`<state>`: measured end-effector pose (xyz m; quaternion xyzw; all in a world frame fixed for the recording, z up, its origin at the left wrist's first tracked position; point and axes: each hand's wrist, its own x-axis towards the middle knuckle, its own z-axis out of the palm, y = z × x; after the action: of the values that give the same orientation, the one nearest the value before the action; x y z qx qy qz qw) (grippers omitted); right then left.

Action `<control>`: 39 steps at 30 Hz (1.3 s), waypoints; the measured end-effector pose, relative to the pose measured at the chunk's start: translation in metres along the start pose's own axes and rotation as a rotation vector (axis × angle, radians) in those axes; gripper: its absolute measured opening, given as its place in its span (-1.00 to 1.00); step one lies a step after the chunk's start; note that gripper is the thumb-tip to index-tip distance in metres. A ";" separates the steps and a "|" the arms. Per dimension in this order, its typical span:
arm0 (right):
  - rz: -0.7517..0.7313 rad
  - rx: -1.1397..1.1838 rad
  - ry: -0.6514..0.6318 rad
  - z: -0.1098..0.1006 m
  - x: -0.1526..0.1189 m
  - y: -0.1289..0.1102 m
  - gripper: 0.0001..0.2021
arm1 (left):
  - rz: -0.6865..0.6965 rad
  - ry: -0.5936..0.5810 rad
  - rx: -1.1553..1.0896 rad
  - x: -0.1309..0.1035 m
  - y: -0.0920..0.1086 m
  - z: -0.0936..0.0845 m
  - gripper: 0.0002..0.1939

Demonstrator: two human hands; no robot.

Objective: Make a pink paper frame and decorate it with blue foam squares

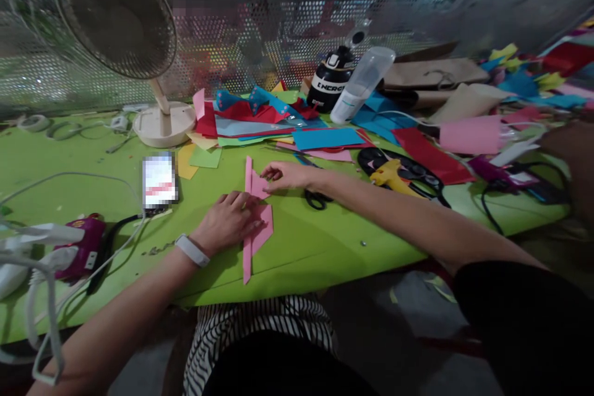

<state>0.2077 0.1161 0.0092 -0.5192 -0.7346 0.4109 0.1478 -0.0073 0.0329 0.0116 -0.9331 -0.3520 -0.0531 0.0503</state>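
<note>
A pink folded paper [264,236] lies on the green table, with a long narrow strip along its left side and slanted corners on its right. My left hand [231,218] rests flat across its middle, fingers spread, holding it down. At the upper right edge of the paper, my right hand [284,176] has its fingers curled, thumb and forefinger pinching the edge. Black-handled scissors [316,200] lie partly under my right forearm. The paper's middle is hidden beneath my left fingers.
A phone [159,179] and a fan [162,124] stand to the left, near a purple power strip [83,247] with cables. Behind are coloured sheets [325,138], a black bottle [327,83] and a clear bottle [364,83]. A yellow glue gun [394,178] lies right.
</note>
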 end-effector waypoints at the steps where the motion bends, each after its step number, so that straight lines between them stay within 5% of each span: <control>1: 0.006 -0.007 0.016 0.002 0.001 -0.001 -0.59 | -0.006 -0.005 0.000 0.000 0.000 0.000 -0.51; 12: 0.000 -0.018 0.022 -0.006 -0.001 -0.007 -0.73 | 0.042 0.008 0.017 -0.003 -0.010 0.002 -0.58; 17: 0.048 -0.042 -0.104 0.000 -0.005 -0.007 -0.77 | 0.037 -0.065 -0.025 -0.004 -0.022 -0.007 -0.62; 25: 0.108 -0.045 -0.237 -0.004 0.006 -0.013 -0.76 | -0.011 -0.077 -0.403 0.010 -0.045 -0.014 -0.65; 30: 0.151 -0.059 -0.278 -0.006 0.009 -0.018 -0.76 | -0.201 -0.161 -0.487 0.028 -0.050 -0.022 -0.75; 34: 0.159 -0.068 -0.292 -0.006 0.008 -0.022 -0.78 | -0.482 -0.139 -0.545 0.039 -0.043 -0.021 -0.78; 39: 0.156 -0.085 -0.298 -0.006 0.010 -0.024 -0.77 | -0.533 -0.219 -0.688 0.047 -0.042 -0.011 -0.76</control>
<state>0.1924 0.1245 0.0294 -0.5139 -0.7225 0.4621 -0.0173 -0.0005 0.0933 0.0316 -0.7725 -0.5450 -0.0794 -0.3160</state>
